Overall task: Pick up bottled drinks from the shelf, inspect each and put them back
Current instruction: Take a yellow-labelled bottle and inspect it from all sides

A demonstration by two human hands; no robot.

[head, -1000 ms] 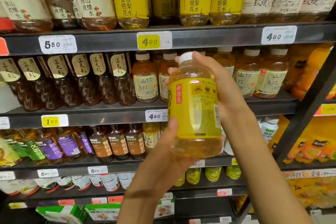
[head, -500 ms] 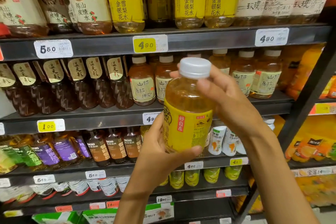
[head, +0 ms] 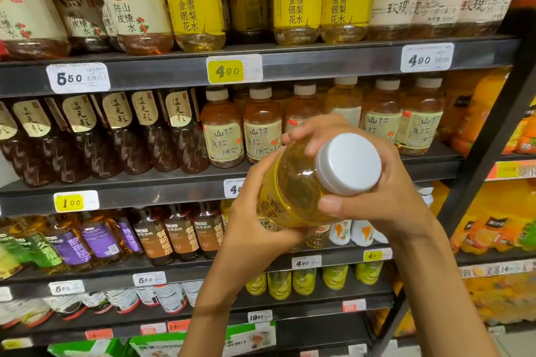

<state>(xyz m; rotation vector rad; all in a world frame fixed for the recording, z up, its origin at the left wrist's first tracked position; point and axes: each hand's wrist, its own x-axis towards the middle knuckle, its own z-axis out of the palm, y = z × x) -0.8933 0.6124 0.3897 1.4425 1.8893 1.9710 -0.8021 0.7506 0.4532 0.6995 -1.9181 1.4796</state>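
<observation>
A clear bottle of yellow drink point(head: 298, 182) with a yellow label and a white cap point(head: 349, 164) is tipped toward the camera, cap end nearest. My left hand point(head: 249, 220) grips its lower body from the left and beneath. My right hand point(head: 385, 191) curls round its shoulder beside the cap, thumb in front and fingers over the top. The bottle's base is hidden behind its body. It hangs in front of the dark shelf point(head: 174, 185), level with the second row.
Rows of bottled drinks fill the shelves: matching yellow-label bottles point(head: 297, 0) on the top row, amber cream-label bottles point(head: 223, 130) and dark bottles point(head: 116, 136) behind. A dark upright post point(head: 493, 148) stands right, with orange packs point(head: 499, 226) beyond. Price tags point(head: 232, 69) line the shelf edges.
The bottle has tilted from upright until its cap points at the camera. Both hands have kept their hold and turned with it.
</observation>
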